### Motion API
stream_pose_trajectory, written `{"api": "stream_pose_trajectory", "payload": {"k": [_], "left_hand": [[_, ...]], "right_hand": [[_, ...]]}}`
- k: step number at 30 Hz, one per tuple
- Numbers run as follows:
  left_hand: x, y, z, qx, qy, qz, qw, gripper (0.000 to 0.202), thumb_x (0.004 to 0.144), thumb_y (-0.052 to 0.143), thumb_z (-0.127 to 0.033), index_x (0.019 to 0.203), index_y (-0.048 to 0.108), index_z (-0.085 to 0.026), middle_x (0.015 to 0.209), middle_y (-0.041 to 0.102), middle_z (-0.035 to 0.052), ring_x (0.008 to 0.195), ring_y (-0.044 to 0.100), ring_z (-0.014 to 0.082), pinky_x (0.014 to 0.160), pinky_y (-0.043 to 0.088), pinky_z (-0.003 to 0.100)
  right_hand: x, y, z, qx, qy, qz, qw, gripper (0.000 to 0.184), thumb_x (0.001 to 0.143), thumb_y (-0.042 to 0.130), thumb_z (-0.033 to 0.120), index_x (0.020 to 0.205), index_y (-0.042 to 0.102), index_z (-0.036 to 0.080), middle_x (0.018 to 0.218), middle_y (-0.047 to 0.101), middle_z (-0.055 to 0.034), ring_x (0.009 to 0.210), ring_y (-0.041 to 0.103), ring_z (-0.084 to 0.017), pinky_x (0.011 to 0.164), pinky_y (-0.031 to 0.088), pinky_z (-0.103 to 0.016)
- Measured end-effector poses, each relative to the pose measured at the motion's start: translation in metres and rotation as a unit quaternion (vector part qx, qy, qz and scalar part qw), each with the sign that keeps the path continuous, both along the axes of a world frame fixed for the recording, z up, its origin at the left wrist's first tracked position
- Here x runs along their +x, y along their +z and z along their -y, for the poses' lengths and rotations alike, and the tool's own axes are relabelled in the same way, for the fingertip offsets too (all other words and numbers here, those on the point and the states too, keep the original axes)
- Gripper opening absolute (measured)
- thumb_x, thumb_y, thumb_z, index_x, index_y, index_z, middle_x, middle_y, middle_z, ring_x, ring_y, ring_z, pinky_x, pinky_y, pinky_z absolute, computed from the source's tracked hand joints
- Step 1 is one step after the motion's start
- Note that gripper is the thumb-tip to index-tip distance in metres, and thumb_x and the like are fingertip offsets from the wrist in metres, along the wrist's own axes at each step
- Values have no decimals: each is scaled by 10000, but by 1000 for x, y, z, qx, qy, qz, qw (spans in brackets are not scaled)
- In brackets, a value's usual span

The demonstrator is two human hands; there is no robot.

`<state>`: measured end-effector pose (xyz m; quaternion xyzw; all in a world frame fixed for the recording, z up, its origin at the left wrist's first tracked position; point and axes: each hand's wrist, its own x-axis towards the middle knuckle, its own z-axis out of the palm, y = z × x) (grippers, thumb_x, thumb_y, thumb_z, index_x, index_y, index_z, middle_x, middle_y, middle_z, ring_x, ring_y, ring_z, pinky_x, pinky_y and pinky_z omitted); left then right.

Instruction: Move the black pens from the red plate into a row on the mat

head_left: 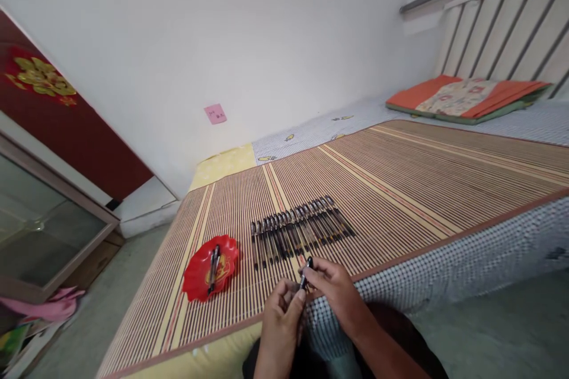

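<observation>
Between my two hands is a pen point(304, 277) with a black cap, tilted, near the front edge of the mat. My left hand point(283, 308) is closed around its lower part. The fingers of my right hand point(331, 284) pinch the capped upper end. Just beyond my hands, several capped black pens point(293, 231) lie side by side in a slanting row. To the left sits a red scalloped plate point(191, 278) with a gold print, and a couple of pens point(214, 269) rest in it.
A striped bamboo mat point(377, 189) covers the bed. At the far right lies a folded orange and floral cloth point(466, 98) by the white headboard point(511, 18). A pink note point(215, 113) is on the wall. Left of the bed stands a glass-fronted cabinet point(40, 225).
</observation>
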<state>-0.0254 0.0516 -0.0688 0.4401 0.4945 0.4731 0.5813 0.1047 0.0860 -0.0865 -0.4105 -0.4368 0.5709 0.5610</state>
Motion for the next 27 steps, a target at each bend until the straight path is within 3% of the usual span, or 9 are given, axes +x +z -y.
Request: {"api": "stream_pose_trajectory", "payload": {"k": [3,6,8,10,12,14,20,24,27], "left_hand": [[-1,1,2,18,-1,6,1000,459,676,822,-541,698,551,-171,638,514,-45,579,458,73,544,375,166],[-7,-7,7,-16,-8,-11,1000,493,684,783,-609,719,535,-184,587,466,-69,483,387,61,444,307,166],[-10,-13,9,-26,-8,-35,999,501,708,738,-650,760,538,-193,552,429,-89,406,306,52,374,235,174],[-10,-15,8,-14,9,-52,999,500,719,722,-659,786,553,-192,545,414,-96,383,276,49,353,212,179],[-8,-14,7,5,41,-56,998,486,703,750,-631,793,576,-186,563,438,-85,405,321,56,376,256,178],[-5,-11,6,19,66,-63,996,462,677,786,-595,787,598,-188,572,470,-68,436,375,77,406,299,189],[-3,-11,10,81,110,-121,983,347,694,811,-492,790,652,-199,700,602,5,670,548,170,639,445,241],[-3,-17,10,89,128,-140,978,337,704,808,-482,787,632,-207,675,567,-14,633,512,156,602,420,234],[-1,-16,12,68,91,-131,985,362,757,739,-548,772,614,-209,609,509,-38,535,441,133,504,364,230]], "right_hand": [[25,5,-9,-38,-117,-54,991,366,753,730,535,753,643,180,706,605,-21,670,551,-162,631,453,-279],[59,13,-19,-36,-222,-143,964,287,756,728,469,826,634,207,826,641,-44,753,602,-179,692,515,-310],[68,13,-19,-30,-195,-180,964,290,731,739,426,885,622,208,868,651,-50,781,622,-184,678,529,-309],[59,9,-14,-50,-120,-176,976,325,724,745,424,916,611,198,801,632,-28,645,580,-140,533,466,-247],[38,2,-7,-73,-32,-125,989,340,752,723,481,872,600,188,637,534,36,458,406,-73,401,292,-195],[15,-4,0,-76,27,-61,995,351,764,707,516,799,588,188,525,407,84,407,283,-55,386,218,-201],[-7,-6,3,0,3,19,1000,307,778,697,475,704,602,193,514,382,65,481,344,-90,450,284,-227],[-2,-4,3,11,-3,26,1000,278,794,681,443,698,622,189,524,404,52,506,368,-101,472,306,-230],[0,-5,3,14,-1,34,999,263,799,675,433,719,649,183,546,465,37,517,392,-105,489,325,-234]]}}
